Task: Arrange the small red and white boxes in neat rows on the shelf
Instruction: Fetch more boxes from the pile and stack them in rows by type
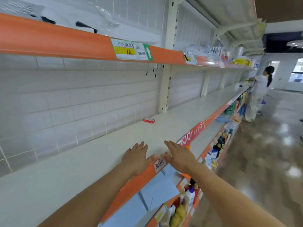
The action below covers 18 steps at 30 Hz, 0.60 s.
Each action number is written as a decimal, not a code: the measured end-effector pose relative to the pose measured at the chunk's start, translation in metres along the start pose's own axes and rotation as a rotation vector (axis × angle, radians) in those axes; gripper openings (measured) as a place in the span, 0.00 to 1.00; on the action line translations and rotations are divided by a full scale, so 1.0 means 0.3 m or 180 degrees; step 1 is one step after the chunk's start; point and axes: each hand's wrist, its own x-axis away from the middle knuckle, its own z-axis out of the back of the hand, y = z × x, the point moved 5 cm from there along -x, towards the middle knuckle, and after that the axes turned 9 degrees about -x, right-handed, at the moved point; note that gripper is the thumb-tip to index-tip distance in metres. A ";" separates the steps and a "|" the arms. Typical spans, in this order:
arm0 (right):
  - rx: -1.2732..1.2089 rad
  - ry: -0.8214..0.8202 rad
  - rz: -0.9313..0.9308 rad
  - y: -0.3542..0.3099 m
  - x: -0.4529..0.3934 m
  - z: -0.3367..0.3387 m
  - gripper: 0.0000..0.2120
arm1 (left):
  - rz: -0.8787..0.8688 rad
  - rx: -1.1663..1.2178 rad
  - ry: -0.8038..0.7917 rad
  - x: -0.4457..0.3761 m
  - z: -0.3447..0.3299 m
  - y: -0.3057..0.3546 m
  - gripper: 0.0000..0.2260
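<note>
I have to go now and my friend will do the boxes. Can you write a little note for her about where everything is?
Left hand: open, flat at the front of the shelf, holding nothing.
Right hand: open, over the shelf's front edge, holding nothing.
Only one red and white box shows, lying flat near the back wall, beyond both hands.
Done: no row yet.
Left: find more boxes, none are in view, and line them up.

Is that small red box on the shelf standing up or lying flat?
Lying flat: the red box rests on its broad face near the shelf's back wall.
</note>
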 end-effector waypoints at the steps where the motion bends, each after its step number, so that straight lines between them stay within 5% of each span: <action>1: -0.0008 -0.0016 0.0058 0.033 -0.036 0.008 0.29 | 0.0080 -0.0010 0.0021 -0.040 -0.001 0.013 0.32; 18: -0.0155 -0.0492 0.0990 0.310 -0.558 0.063 0.27 | 0.1113 -0.0201 -0.0228 -0.481 -0.012 0.047 0.33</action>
